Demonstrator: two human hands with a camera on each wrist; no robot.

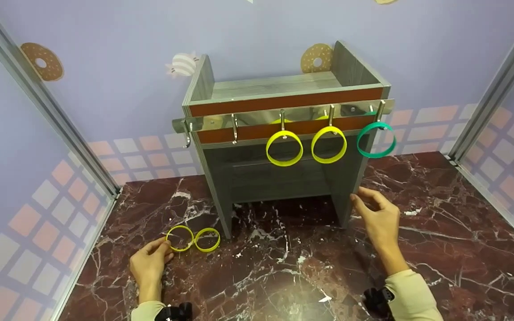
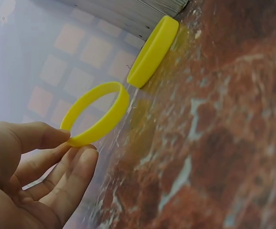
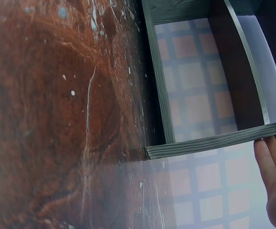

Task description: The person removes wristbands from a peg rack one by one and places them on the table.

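My left hand (image 1: 150, 263) pinches a yellow silicone wristband (image 2: 99, 132) between thumb and fingertips, its far edge raised off the table in the left wrist view. Beside it stands a second yellow wristband (image 2: 154, 52) on its edge, close to the foot of the grey wooden shelf (image 1: 214, 191). My right hand (image 1: 382, 220) grips the shelf's right side panel (image 3: 214, 143), thumb on the inner side and fingers along the outer face. On the shelf's metal hook rail (image 1: 257, 117) hang a yellow wristband (image 1: 284, 164), another yellow wristband (image 1: 328, 161) and a green wristband (image 1: 375, 156).
The two leftmost hooks (image 1: 234, 129) carry no band. Dark red marble-patterned tabletop (image 1: 275, 276) spreads in front of the shelf. Printed lilac wall panels (image 1: 118, 89) enclose the back and both sides, with metal posts (image 1: 105, 178) at the corners.
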